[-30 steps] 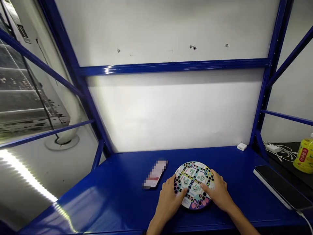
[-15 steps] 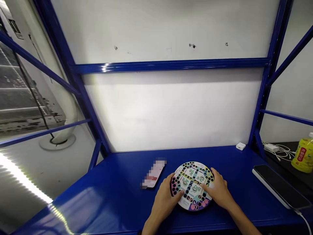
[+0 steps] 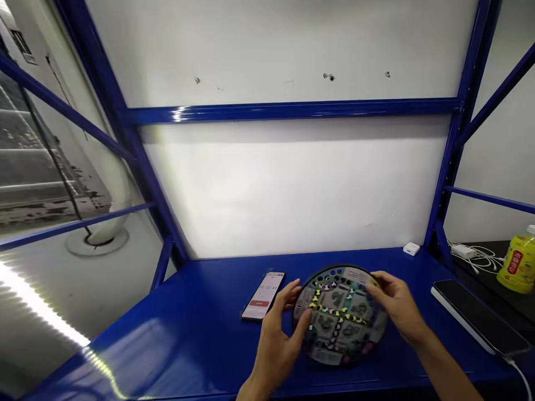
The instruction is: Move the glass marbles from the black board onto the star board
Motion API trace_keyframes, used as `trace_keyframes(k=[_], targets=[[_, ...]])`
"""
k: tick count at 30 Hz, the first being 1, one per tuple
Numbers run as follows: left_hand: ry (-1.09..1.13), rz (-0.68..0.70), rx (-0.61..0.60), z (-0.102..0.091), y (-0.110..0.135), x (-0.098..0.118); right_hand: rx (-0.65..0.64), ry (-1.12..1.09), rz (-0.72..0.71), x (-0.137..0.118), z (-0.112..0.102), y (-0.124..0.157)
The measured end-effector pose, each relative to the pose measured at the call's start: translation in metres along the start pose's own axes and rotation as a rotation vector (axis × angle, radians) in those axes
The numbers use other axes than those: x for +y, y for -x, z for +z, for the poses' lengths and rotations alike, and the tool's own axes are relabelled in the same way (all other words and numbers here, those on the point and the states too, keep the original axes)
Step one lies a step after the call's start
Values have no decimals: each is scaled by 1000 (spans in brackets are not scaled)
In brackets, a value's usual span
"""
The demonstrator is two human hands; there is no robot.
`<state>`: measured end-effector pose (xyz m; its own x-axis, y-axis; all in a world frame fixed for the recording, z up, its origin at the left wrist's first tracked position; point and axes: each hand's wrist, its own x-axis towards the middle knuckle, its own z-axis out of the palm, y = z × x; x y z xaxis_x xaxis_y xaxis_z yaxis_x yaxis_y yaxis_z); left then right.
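Note:
A round game board [image 3: 340, 317] with rows of small holes and a printed cross layout is tilted up off the blue table, its face in shadow. My right hand [image 3: 397, 303] grips it at the upper right edge, thumb on the face and the other fingers around the back. On the left side my left hand [image 3: 282, 328] holds the rim between its thumb, which lies over the face, and its curled fingers. Just left of the board lies a phone [image 3: 262, 296] with a timer on its lit screen.
The blue table [image 3: 200, 328] has blue frame posts and a white back panel [image 3: 292, 184]. A white adapter [image 3: 411, 249] sits at the back right. A dark-screened device [image 3: 476, 314] with a cable lies at right, near a yellow bottle [image 3: 517, 262] and white cables [image 3: 485, 259].
The board has tilted up, its far edge rising, and shifted slightly right; its face has darkened. My right hand has moved up and right with it. The left hand's fingers have shifted at the rim.

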<state>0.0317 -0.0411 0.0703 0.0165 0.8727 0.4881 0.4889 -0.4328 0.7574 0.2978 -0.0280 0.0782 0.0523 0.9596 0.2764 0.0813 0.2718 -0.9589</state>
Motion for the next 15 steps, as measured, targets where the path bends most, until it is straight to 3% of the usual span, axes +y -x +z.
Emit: trace_keyframes(k=[3,4,7,11,15], targets=[[-36,37,-90,-1,2,2,215,40,-161,-29,-34,25],[-67,34,-129,-1,1,-2,340,92,-226,-35,-45,33],[-206,24,-231,0,-5,-21,513,382,-337,-32,-69,44],[-453,-26,-329,-3,-6,-41,239,681,-363,14,-77,31],[-656,-49,-370,-5,1,-47,16,944,-190,62,-71,10]])
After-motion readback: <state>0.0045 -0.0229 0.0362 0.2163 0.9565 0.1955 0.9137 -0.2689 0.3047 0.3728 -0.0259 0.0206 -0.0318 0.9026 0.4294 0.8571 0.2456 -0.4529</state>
